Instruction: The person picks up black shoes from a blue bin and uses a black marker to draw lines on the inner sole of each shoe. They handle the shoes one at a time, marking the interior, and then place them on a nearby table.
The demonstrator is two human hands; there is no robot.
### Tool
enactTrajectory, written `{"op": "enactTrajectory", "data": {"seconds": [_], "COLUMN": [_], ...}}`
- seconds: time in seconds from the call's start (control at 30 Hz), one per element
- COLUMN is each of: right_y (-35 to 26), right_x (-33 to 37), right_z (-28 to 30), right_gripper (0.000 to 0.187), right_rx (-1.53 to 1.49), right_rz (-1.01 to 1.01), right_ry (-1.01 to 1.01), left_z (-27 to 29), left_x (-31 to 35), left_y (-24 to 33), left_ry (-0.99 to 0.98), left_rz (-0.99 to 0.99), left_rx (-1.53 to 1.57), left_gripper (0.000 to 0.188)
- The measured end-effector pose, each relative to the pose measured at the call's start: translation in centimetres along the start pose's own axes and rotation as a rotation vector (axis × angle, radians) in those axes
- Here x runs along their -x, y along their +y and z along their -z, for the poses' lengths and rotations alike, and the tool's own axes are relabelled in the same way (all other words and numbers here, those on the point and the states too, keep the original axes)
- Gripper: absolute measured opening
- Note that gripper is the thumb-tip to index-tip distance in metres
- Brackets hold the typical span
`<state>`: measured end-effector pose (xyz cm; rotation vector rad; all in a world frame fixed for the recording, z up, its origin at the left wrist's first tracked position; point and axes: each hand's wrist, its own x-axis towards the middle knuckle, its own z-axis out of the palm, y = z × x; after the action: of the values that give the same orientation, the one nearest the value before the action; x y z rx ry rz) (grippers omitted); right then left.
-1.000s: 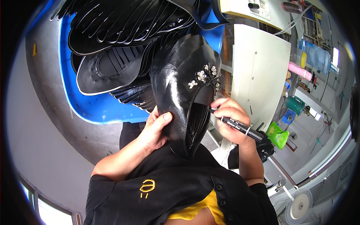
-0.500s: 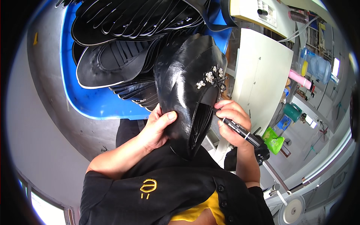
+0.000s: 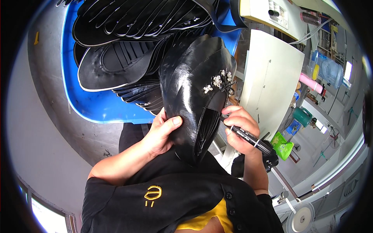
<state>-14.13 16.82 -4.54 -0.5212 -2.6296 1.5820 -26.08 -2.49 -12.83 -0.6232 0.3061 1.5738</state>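
My left hand (image 3: 163, 132) grips a bundle of glossy black shoe uppers (image 3: 180, 77), its thumb pressed on the top one and the fingers hidden beneath. Clear-stoned flower ornaments (image 3: 217, 80) and a small black bow decorate the top upper's right side. Below them is the opening, where several layers show edge-on. A black marker pen (image 3: 248, 136) is pinched in my right hand (image 3: 243, 126), held slantwise. Its tip end is at the right rim of the opening; whether it touches the leather I cannot tell.
A blue tray (image 3: 81, 106) lies ahead on the left, piled with several black shoe uppers (image 3: 112, 66) with pale edges. To the right stand a white tabletop (image 3: 268, 77) and a cream machine bed (image 3: 256, 11). A light-green dustpan-like item (image 3: 282, 146) sits farther right.
The marker pen's rear end has dipped slightly as my right hand shifts a little. My left hand keeps its hold on the uppers, almost unmoved.
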Motion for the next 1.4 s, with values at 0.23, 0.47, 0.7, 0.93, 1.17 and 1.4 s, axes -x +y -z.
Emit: {"op": "enactTrajectory", "data": {"seconds": [0.23, 0.47, 0.7, 0.93, 1.17, 1.4], "right_y": [0.0, 0.3, 0.2, 0.1, 0.5, 0.4], "right_x": [0.0, 0.5, -0.1, -0.2, 0.3, -0.3], "right_z": [-0.4, 0.0, -0.3, -0.6, -0.9, -1.1], "right_gripper": [0.029, 0.026, 0.029, 0.030, 0.030, 0.030], "right_rx": [0.013, -0.090, 0.002, -0.028, -0.074, -0.057], "right_rz": [-0.027, -0.012, 0.023, 0.016, 0.038, 0.039], "right_ry": [0.066, 0.029, 0.016, 0.054, 0.039, 0.089], "left_z": [0.3, 0.2, 0.3, 0.3, 0.6, 0.6], "left_x": [-0.2, -0.1, -0.1, 0.1, 0.3, 0.3], "left_y": [-0.1, 0.0, -0.1, 0.0, -0.1, 0.1], "left_ry": [-0.003, 0.017, 0.028, 0.012, 0.016, -0.015], "left_rz": [0.002, 0.029, 0.036, 0.030, 0.023, 0.013], "left_rx": [0.012, 0.024, 0.018, 0.003, 0.028, 0.054], "left_gripper": [0.048, 0.053, 0.058, 0.059, 0.057, 0.055]}}
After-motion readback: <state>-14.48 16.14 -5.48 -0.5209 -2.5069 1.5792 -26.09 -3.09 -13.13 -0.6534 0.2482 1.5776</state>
